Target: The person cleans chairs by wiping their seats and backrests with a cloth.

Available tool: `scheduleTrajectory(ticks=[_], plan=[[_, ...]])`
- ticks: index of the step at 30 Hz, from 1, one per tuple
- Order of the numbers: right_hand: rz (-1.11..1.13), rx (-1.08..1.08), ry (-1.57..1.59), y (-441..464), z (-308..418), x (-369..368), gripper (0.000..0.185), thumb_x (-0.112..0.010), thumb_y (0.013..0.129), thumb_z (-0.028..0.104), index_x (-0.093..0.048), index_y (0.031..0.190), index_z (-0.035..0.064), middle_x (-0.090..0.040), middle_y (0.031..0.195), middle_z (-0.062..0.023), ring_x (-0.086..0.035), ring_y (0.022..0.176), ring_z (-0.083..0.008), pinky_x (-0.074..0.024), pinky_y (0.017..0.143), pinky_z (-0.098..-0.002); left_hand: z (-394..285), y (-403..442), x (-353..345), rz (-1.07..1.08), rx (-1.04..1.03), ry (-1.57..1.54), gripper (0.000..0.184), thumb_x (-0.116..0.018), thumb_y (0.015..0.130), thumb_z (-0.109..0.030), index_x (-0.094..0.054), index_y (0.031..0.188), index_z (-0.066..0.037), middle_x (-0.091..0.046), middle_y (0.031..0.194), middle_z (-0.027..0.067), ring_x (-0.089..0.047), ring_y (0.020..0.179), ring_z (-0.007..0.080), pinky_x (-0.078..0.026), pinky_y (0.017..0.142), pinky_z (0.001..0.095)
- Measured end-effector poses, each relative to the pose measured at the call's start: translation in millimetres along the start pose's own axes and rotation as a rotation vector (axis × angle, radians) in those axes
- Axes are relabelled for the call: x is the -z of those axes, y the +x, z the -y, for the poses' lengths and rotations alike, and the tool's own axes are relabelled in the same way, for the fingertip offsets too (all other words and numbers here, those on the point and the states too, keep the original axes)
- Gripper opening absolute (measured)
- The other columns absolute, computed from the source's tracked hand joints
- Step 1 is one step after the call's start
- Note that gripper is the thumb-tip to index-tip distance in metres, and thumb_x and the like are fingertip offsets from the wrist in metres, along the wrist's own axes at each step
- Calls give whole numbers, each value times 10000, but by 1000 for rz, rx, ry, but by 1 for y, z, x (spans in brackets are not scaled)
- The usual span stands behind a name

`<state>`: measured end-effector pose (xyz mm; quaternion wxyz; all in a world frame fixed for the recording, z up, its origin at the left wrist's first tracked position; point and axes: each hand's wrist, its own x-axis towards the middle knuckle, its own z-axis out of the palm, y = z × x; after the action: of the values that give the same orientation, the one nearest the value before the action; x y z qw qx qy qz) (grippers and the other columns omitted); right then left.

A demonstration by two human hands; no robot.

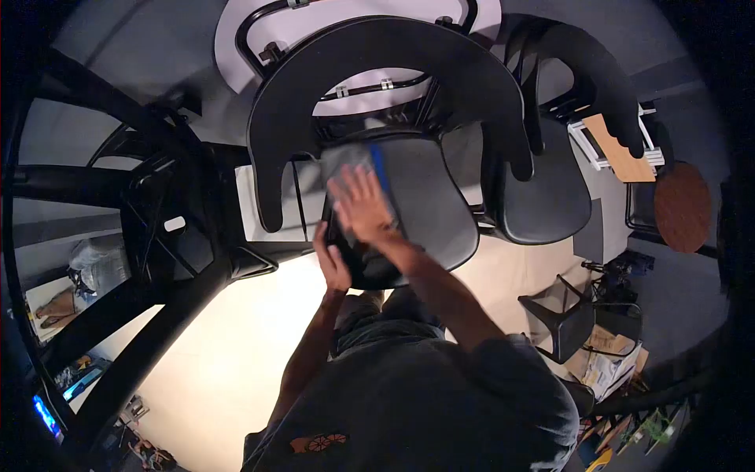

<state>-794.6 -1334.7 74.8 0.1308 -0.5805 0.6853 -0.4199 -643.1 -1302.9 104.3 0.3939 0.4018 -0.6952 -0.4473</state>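
A black chair (440, 197) with a wide curved backrest (393, 39) stands right in front of me. On the left part of its seat lies a dark grey, cloth-like piece with a blue strip (377, 161) along its edge; motion blur hides its exact kind. My right hand (362, 204) rests flat on this piece, fingers spread and slightly blurred. At the left front edge of the seat is my left hand (334, 263), its fingers stretched upward along the side of the dark material. Whether it presses on the seat or the piece, I cannot tell.
A second black chair (546, 193) adjoins on the right. Behind is a round white table top (236, 47). Black frames (169, 197) rise on the left. A wooden stool top (683, 208) and a small black chair (562, 322) stand farther right.
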Motion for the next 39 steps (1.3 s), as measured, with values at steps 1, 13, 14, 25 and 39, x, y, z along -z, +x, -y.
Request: scheduleTrajectory(ticks=[1,13,14,25,39], plan=[[-38,-4,356,-26,11,-11,719,-529,1090,394,-247,1721,196,-235,1781,-186,-133,1646,-451,-181,1320,-557,-4,0,3,-40,49,-168,500,-491,1107,-320,-514,1499,-12,-518,1543,254,-555,1336,399,-421,1132,463],[318,120,-437,-120,-36,189,574,-576,1033,320,-513,1601,257,-341,1748,-117,-321,1581,-403,-253,1282,-556,17,0,10,-12,68,-40,509,-411,1162,-330,-455,1507,41,-542,1449,227,-538,1322,356,-388,1162,438],[312,38,-564,-108,-48,194,604,-572,1035,303,-481,1629,238,-297,1768,-136,-279,1607,-404,-219,1298,-553,18,0,7,-8,32,-3,502,-408,1165,-325,-455,1505,42,-541,1447,226,-538,1320,353,-387,1161,435],[298,193,-433,-36,46,46,609,-536,1033,288,-477,1621,143,-319,1750,-181,-247,1612,-460,-182,1319,-583,24,-2,6,-106,139,-215,462,-434,1160,-286,-462,1468,57,-560,1388,223,-561,1254,343,-422,1127,416],[51,130,-654,-52,-80,153,513,-559,1036,287,-591,1539,189,-347,1745,-137,-321,1584,-436,-211,1306,-555,-38,-9,5,-22,-14,323,515,-657,1033,-383,-568,1418,-52,-599,1332,209,-608,1179,398,-489,1028,454]])
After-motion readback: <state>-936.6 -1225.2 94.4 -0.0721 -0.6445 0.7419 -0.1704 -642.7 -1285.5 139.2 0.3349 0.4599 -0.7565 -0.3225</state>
